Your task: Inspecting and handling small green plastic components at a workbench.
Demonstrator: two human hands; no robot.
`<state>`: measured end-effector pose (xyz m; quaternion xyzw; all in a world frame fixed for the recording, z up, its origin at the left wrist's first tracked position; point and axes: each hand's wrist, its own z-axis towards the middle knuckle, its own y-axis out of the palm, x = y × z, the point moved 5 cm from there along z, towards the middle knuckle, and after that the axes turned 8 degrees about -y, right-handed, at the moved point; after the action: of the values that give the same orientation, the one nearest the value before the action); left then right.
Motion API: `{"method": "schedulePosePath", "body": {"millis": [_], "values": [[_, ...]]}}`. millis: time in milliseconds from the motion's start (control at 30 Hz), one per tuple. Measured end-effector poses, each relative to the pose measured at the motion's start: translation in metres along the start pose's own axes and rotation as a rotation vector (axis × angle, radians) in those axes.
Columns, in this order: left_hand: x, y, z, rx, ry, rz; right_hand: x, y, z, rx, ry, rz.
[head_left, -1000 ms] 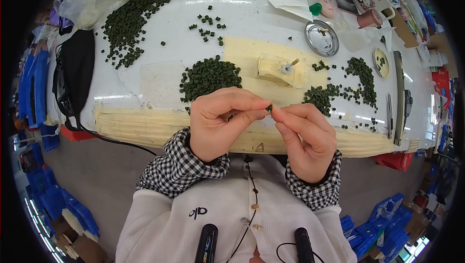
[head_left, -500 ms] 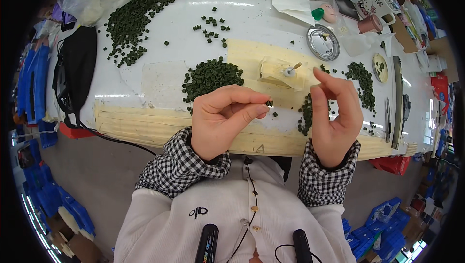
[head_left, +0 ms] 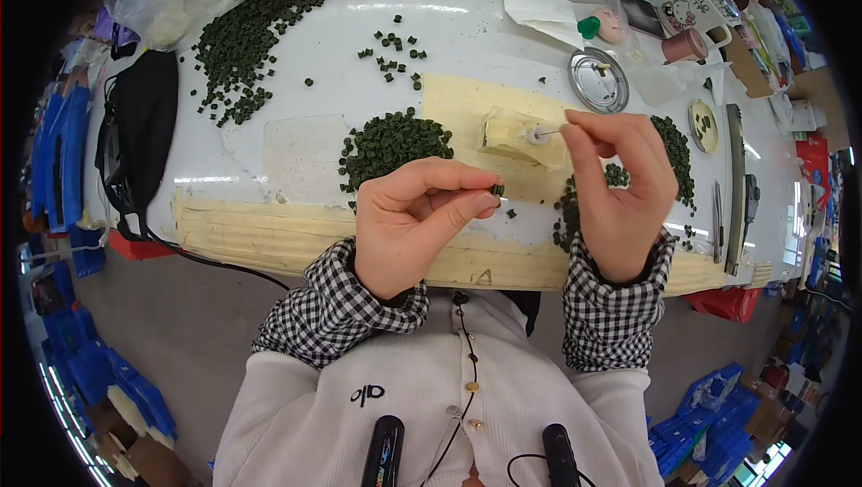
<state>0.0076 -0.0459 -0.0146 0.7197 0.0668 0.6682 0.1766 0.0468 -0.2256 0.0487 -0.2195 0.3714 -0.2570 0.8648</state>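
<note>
My left hand [head_left: 406, 228] pinches a small dark green spool-shaped part [head_left: 497, 190] between thumb and fingertips, just above the table's near side. To its left and a little farther away is a heap of similar green parts [head_left: 395, 148]. My right hand [head_left: 626, 193] is closed at its fingertips on the end of a thin rod [head_left: 553, 131]. The rod's other end is at a white bit [head_left: 538, 136] on a yellowish taped block [head_left: 510, 132]. My fingers hide the tip of the rod.
A long pile of green parts [head_left: 260, 25] lies at the far left, with smaller piles [head_left: 675, 157] on the right. A round metal lid [head_left: 599, 79], a mug [head_left: 699, 7] and tweezers [head_left: 717, 222] are on the right. A black bag [head_left: 144, 128] rests at the left.
My right hand has moved slightly up and gone from open fingers to a pinch on the rod's end. My left hand stays in place with the small green part.
</note>
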Motion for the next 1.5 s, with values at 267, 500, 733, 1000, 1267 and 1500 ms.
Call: {"method": "schedulePosePath", "body": {"millis": [267, 500, 733, 1000, 1267, 1500], "values": [[-0.003, -0.002, 0.001, -0.065, 0.000, -0.124, -0.029, -0.009, -0.006, -0.005, -0.102, 0.369], [-0.004, -0.001, 0.001, -0.079, 0.009, -0.153, -0.028, 0.011, -0.011, -0.028, 0.048, 0.632], [-0.003, -0.001, 0.001, -0.076, 0.005, -0.145, -0.029, 0.012, -0.009, -0.046, 0.010, 0.584], [-0.003, -0.001, 0.001, -0.079, 0.008, -0.141, -0.029, 0.011, -0.009, -0.022, 0.021, 0.609], [-0.002, -0.001, 0.000, -0.003, -0.003, -0.068, -0.007, 0.000, -0.001, 0.097, -0.007, 0.087], [-0.004, -0.003, 0.001, -0.030, 0.005, -0.120, -0.002, 0.015, 0.000, -0.083, -0.134, -0.161]]}}
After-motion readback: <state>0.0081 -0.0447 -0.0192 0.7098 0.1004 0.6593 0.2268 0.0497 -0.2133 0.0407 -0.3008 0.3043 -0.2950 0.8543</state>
